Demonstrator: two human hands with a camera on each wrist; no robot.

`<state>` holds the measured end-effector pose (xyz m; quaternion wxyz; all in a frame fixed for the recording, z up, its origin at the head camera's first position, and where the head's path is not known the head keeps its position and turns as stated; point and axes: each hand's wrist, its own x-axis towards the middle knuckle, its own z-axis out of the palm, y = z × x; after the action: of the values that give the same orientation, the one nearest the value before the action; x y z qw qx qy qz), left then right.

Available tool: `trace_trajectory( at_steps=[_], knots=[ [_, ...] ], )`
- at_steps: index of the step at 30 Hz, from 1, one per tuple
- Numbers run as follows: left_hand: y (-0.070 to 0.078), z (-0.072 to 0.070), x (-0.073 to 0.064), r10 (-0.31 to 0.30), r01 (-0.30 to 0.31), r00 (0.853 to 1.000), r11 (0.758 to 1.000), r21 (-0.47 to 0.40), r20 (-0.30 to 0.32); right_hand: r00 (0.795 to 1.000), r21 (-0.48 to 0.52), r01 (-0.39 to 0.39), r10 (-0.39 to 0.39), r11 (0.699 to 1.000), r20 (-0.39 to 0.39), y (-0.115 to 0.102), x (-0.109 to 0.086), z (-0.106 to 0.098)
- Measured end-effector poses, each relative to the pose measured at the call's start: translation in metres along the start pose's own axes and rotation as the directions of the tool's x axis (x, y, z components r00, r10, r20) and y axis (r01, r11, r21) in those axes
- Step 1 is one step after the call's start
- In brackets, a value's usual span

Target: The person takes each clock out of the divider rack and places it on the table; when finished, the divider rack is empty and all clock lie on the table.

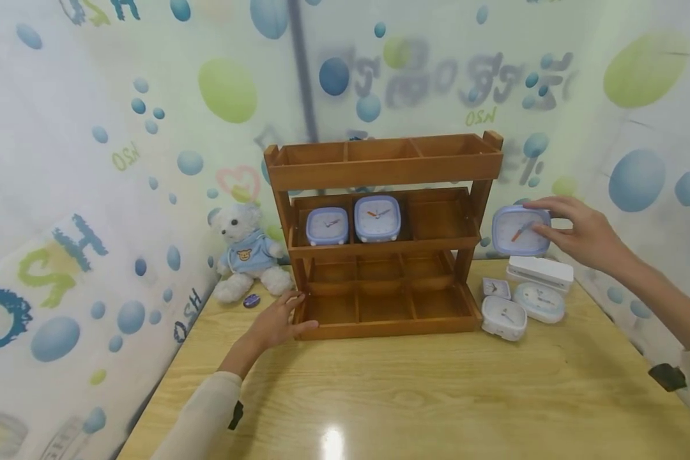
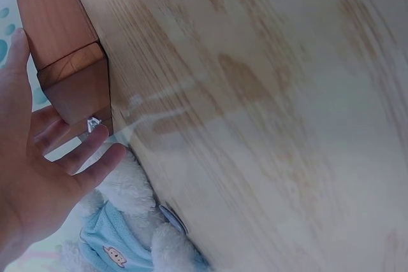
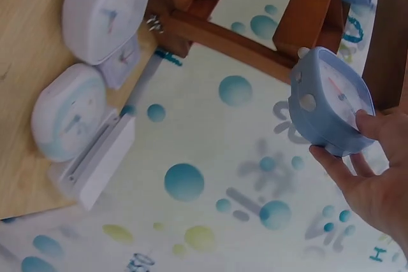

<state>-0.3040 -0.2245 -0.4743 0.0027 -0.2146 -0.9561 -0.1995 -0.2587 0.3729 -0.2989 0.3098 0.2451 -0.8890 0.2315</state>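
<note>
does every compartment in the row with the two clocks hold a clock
No, one clock stands at the left and another clock in the middle, but the right compartment shows bare wood.

I observe the left grip [image 2: 38,179] with its thumb against the edge of the brown wooden shelf [image 2: 54,17] and its fingers spread loosely at the shelf's end, near a metal fastener [image 2: 94,122]. Below the grip is a white plush toy [image 2: 131,189] in a light blue top [image 2: 111,230], a dark flat disc [image 2: 173,219] just beside it. Right of the grip extends the wood-grained counter [image 2: 268,138].
</note>
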Motion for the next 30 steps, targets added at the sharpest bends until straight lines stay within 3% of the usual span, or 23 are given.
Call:
trace_trajectory(
  at_steps=[4, 8, 15, 25, 30],
  knots=[
    [0.0, -0.002, -0.001, 0.007, -0.007, 1.0, 1.0, -0.006, -0.001, 0.997, -0.044, -0.066, 0.068, 0.997, 0.029, 0.013, -0.018, -0.009],
    [-0.001, -0.001, 0.001, 0.005, -0.005, 1.0, 1.0, 0.004, 0.008, 0.981, -0.074, -0.149, 0.157, 0.986, 0.111, 0.025, -0.038, -0.017],
    [-0.001, -0.001, 0.001, 0.004, -0.004, 1.0, 1.0, 0.003, 0.017, 0.914, -0.083, -0.314, 0.325, 0.946, 0.243, 0.046, -0.083, -0.017],
    [0.0, -0.003, 0.0, -0.001, 0.001, 1.0, 1.0, 0.005, 0.021, 0.874, 0.001, -0.388, 0.368, 0.922, 0.317, 0.074, -0.147, 0.009],
    [0.002, -0.003, 0.001, -0.007, 0.007, 1.0, 1.0, 0.005, 0.029, 0.894, 0.073, -0.366, 0.328, 0.928, 0.305, 0.075, -0.166, 0.025]
  ],
)
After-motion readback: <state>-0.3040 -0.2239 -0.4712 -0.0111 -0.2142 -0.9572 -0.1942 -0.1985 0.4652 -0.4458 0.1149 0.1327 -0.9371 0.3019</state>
